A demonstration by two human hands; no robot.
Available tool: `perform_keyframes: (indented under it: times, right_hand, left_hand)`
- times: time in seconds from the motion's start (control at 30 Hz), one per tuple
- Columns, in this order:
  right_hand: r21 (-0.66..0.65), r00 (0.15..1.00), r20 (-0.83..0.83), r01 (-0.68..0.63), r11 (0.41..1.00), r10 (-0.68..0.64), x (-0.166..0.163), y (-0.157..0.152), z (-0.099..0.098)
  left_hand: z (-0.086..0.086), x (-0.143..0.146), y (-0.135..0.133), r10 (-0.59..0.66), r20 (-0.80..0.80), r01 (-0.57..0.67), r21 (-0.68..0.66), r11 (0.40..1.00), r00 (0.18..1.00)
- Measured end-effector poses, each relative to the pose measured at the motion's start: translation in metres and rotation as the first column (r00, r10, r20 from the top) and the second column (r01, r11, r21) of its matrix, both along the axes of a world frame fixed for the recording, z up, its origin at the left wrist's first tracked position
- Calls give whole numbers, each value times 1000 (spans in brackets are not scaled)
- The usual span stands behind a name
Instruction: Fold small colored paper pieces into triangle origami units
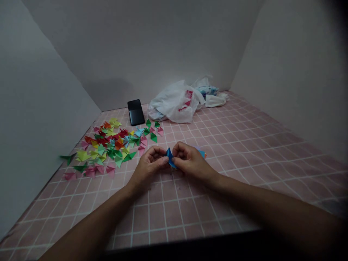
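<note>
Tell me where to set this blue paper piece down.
Pink checked mat shows between your right hand and the right wall, and below the white plastic bag. Crowded: left of your left hand, with paper triangles.

Pink mat with white grid lines, under both hands. Pile of small folded paper triangles, many colors, ahead and left of left hand. Black phone far ahead. White plastic bag with red print far ahead of right hand. More crumpled white plastic just right of bag.
</note>
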State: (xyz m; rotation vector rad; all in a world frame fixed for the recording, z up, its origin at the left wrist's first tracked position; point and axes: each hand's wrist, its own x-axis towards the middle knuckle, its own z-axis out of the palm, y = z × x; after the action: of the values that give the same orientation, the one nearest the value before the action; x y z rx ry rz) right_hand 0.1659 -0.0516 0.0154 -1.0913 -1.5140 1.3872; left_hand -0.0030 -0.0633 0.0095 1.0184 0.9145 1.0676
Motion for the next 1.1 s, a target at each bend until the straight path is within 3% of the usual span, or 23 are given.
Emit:
perform_keyframes:
  times: [0.3, 0.53, 0.87, 1.1]
  right_hand:
    - [-80, 990, -128, -72, 994, 62, -2, -4, -2]
    - [-180, 936, -337, -167, 969, 99, 1, -3, -2]
    - [-195, 915, -376, -234, 952, 148, 2, 2, -4]
    - [-176, 936, -314, -223, 959, 160, 1, 2, -3]
  left_hand:
    - [-2, 2, 1, 42, -3, -43, -19, 999, 999]
    - [2, 1, -1, 52, 33, -52, -4, 999, 998]
    - [3, 1, -3, 51, 54, -52, 20, 998, 997]
    - [4, 1, -3, 46, 48, -45, -22, 999, 998]
